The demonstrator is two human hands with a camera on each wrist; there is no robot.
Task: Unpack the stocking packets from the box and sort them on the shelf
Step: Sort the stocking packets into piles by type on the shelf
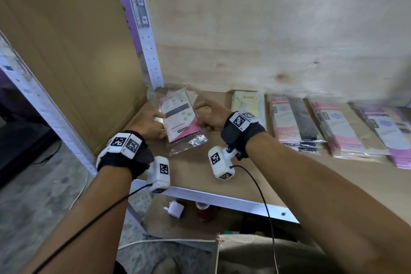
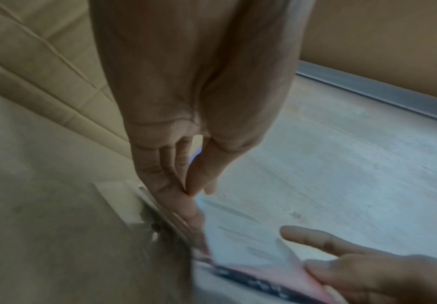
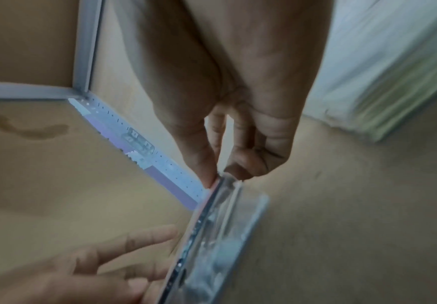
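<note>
We pinch pink stocking packet [image 1: 181,115] between hands: right hand [image 1: 210,118] gripping right edge, left hand [image 1: 151,123] fingers straight against left edge; long axis toward shelf [image 1: 222,176] back.

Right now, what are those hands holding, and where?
A pink stocking packet: the right hand pinches its right edge, the left hand's fingers touch its left edge.

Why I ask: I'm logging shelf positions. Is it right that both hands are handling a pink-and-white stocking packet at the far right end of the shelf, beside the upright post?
Not quite. The left hand and right hand do handle the pink-and-white stocking packet beside the upright post, but that is the far left end of the shelf, as the head view shows.
</note>
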